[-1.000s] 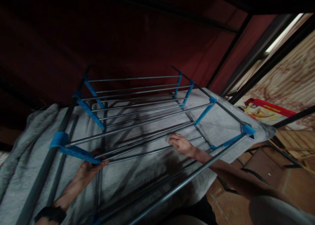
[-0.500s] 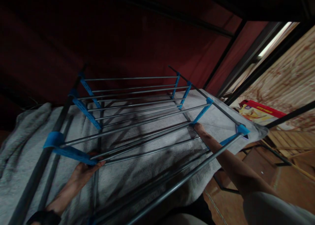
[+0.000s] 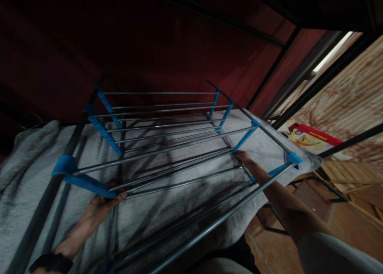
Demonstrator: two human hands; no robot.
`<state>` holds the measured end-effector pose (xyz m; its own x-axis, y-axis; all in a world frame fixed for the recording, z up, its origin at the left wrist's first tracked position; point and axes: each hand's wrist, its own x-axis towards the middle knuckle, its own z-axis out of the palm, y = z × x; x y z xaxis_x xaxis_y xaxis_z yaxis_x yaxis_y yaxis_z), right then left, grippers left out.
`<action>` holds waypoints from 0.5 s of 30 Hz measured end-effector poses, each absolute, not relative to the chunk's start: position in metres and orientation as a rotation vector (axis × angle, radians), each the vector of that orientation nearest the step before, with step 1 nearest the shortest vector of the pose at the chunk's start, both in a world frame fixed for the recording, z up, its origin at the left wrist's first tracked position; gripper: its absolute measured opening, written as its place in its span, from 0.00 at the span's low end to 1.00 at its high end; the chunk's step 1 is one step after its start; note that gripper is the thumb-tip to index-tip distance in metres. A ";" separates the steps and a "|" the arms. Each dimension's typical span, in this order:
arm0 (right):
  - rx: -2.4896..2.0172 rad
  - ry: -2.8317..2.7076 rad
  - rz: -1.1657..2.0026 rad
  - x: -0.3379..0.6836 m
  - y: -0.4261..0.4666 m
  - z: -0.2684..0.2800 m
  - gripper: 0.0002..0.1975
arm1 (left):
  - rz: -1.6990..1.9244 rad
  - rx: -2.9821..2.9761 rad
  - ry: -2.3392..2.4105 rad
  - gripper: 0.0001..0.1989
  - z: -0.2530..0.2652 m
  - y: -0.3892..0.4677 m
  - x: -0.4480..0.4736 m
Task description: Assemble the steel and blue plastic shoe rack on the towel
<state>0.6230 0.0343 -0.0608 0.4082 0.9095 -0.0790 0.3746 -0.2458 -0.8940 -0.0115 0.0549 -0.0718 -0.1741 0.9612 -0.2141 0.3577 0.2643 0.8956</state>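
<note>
A rack of grey metal tubes [image 3: 179, 147] with blue plastic brackets [image 3: 103, 132] lies across a grey fleece blanket. At the near left, my left hand [image 3: 103, 204] is wrapped round the lower end of a blue bracket [image 3: 85, 183], with its fingers partly hidden behind bracket and tubes. My right hand [image 3: 243, 157] reaches over the near tubes and closes round the rack's lower side pole, at the foot of another blue bracket [image 3: 245, 137]. Its fingertips are mostly hidden. The nearest long tube [image 3: 221, 224] passes below my right forearm.
The blanket [image 3: 32, 162] covers a bed-like surface against a dark red wall [image 3: 164, 46]. Dark metal frame bars [image 3: 272, 68] stand at the right. Beyond them lie a red and yellow box [image 3: 314, 139] and wooden slats [image 3: 338, 172]. Brown floor [image 3: 323, 234] shows at lower right.
The camera view has shifted slightly. Both hands stay at the same brackets, and the rack looks the same.
</note>
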 end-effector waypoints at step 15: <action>-1.703 -1.190 0.891 0.618 0.008 -0.034 0.11 | 0.777 1.232 1.663 0.33 -0.041 0.046 -0.001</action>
